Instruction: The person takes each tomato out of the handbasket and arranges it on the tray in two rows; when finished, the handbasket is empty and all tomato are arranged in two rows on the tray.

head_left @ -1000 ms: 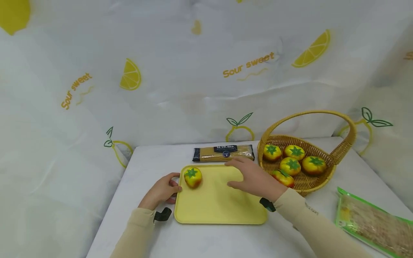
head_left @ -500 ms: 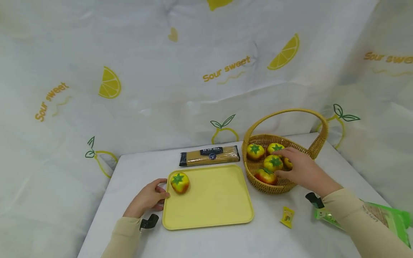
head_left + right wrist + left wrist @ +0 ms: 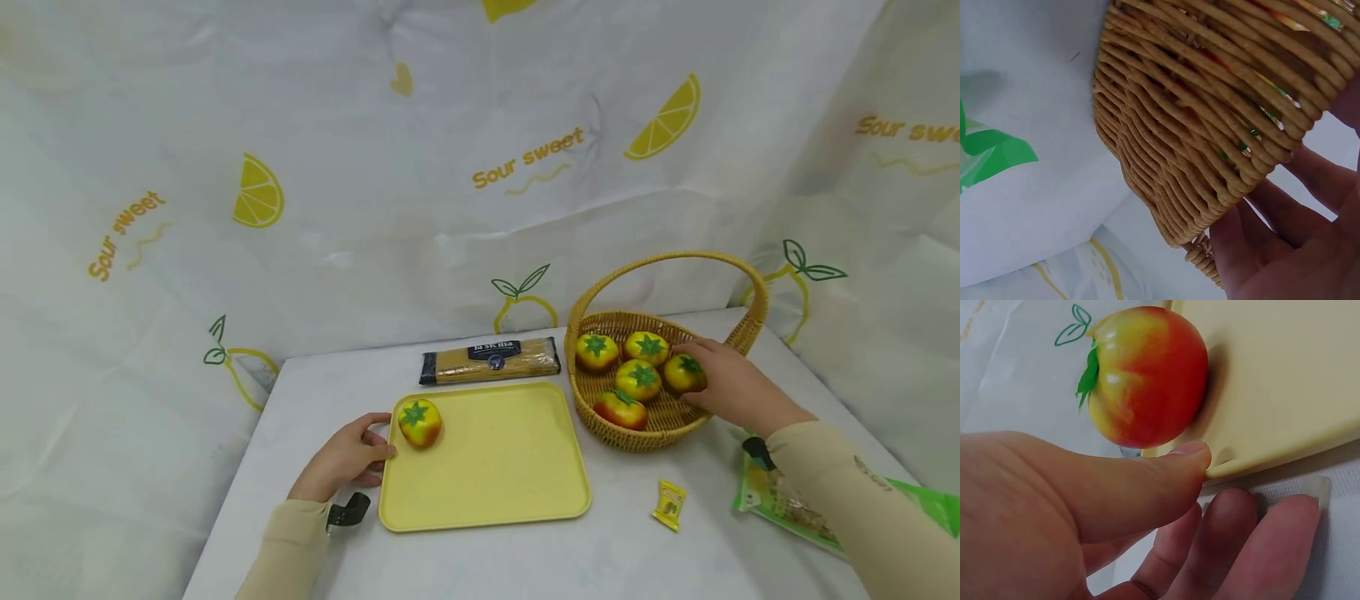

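Note:
My left hand point(image 3: 341, 454) pinches the left rim of a yellow tray point(image 3: 495, 467), thumb on top and fingers curled at the outer side. A red-yellow tomato point(image 3: 1154, 378) with a green star-shaped calyx lies in the tray's far left corner, just past the thumb. At the right, my right hand point(image 3: 731, 387) reaches over the rim of a wicker basket point(image 3: 626, 437) and grips the rightmost tomato point(image 3: 682, 374), fingers at its far side and thumb at its near side. Several more tomatoes point(image 3: 637, 381) lie in the basket. The wicker wall hides the fingertips in the right wrist view.
A spaghetti pack point(image 3: 491, 362) lies behind the tray. A small yellow packet point(image 3: 669, 505) lies in front of the basket. Under the right forearm is a green-edged bag point(image 3: 787, 508). The basket's tall handle point(image 3: 671, 257) arches above the tomatoes. A printed cloth hangs behind.
My right hand has moved right from over the tray to the basket, then onto the rightmost tomato. The left hand stays at the tray's rim. The head view has shifted right.

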`<state>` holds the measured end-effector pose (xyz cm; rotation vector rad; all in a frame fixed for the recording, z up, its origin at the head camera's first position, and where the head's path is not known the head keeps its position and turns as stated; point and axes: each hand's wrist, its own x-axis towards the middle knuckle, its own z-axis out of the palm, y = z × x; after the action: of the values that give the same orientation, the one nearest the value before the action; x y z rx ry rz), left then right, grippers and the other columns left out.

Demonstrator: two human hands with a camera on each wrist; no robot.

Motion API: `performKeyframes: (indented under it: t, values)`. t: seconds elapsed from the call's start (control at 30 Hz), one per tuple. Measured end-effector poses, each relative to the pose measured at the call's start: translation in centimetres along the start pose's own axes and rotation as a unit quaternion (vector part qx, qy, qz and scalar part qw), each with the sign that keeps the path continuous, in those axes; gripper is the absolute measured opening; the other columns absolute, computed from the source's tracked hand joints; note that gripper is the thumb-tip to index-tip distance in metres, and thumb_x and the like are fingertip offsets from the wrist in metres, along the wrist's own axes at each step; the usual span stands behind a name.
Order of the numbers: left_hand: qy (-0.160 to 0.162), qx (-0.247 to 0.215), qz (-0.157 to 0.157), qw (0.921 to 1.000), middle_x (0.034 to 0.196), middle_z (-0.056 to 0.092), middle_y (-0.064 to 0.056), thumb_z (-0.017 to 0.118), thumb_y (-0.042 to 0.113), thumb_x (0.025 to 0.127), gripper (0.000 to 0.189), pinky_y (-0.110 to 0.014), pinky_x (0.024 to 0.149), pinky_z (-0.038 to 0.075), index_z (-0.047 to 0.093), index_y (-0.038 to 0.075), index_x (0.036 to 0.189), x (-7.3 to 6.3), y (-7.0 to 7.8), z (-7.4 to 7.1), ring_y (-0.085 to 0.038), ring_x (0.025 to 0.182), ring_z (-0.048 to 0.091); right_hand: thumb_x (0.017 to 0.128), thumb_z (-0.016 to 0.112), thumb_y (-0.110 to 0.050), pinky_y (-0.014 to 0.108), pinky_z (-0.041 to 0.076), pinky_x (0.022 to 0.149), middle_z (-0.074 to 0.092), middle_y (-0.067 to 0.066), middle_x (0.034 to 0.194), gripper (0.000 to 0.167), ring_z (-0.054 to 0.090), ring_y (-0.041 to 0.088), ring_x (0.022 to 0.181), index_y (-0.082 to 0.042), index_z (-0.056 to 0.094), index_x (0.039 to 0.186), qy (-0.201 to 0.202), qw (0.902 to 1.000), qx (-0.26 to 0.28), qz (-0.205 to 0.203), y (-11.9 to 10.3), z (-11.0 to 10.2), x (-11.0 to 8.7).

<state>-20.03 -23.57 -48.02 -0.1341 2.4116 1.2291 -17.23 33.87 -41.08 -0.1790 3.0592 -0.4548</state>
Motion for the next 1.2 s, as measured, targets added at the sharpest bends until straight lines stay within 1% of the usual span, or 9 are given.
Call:
performKeyframes:
  t: [0.23,0.5,0.67,0.9,1.07,1.2]
  values:
    - [0.007,0.000,-0.003,1.0000,0.111,0.065,-0.013,0.080,0.013,0.098,0.063,-0.033,0.070,0.066,0.054,0.014,0.156,0.2,0.2,0.2,-0.021,0.084,0.069,0.089,0.087,-0.012,0.078,0.043,0.111,0.045,0.044,0.153,0.074,0.046,0.066,0.136,0.010,0.052,0.150,-0.003,0.9996,-0.029,0.004,0.1,0.1,0.6]
    - [0.005,0.003,-0.003,1.0000,0.112,0.066,-0.012,0.080,0.014,0.098,0.063,-0.033,0.070,0.065,0.054,0.015,0.156,0.2,0.4,0.2,-0.021,0.085,0.069,0.089,0.086,-0.009,0.076,0.048,0.106,0.050,0.044,0.147,0.067,0.053,0.065,0.128,0.011,0.056,0.144,0.000,0.9991,-0.043,0.000,0.3,0.7,0.9]
    - [0.006,0.004,-0.003,1.0000,0.112,0.066,-0.012,0.081,0.015,0.098,0.064,-0.032,0.070,0.065,0.054,0.015,0.156,0.2,0.5,0.2,-0.020,0.084,0.069,0.090,0.084,-0.008,0.076,0.048,0.104,0.053,0.044,0.143,0.063,0.054,0.064,0.126,0.013,0.056,0.142,0.007,0.9988,-0.048,-0.001,0.2,0.8,0.8]
    - [0.014,0.004,-0.006,0.9999,0.110,0.066,-0.011,0.080,0.015,0.098,0.062,-0.032,0.068,0.065,0.056,0.016,0.155,0.4,0.4,0.1,-0.021,0.076,0.069,0.091,0.083,-0.008,0.076,0.049,0.103,0.057,0.043,0.138,0.059,0.054,0.064,0.124,0.012,0.058,0.141,0.016,0.9985,-0.053,-0.007,0.5,1.0,0.9]
    - [0.013,-0.001,-0.003,0.9999,0.109,0.066,-0.012,0.080,0.015,0.098,0.062,-0.033,0.068,0.065,0.055,0.015,0.155,0.4,0.3,0.1,-0.021,0.076,0.069,0.093,0.082,-0.010,0.076,0.049,0.102,0.058,0.043,0.136,0.058,0.054,0.065,0.123,0.011,0.058,0.141,0.013,0.9987,-0.047,-0.010,0.5,1.2,1.1]
    - [0.007,-0.003,0.002,1.0000,0.109,0.066,-0.012,0.080,0.013,0.098,0.063,-0.034,0.068,0.066,0.055,0.014,0.155,0.3,0.1,0.1,-0.021,0.079,0.070,0.092,0.084,-0.013,0.077,0.048,0.102,0.058,0.044,0.135,0.059,0.055,0.067,0.122,0.012,0.059,0.139,0.013,0.9984,-0.054,-0.012,0.3,0.8,1.0]
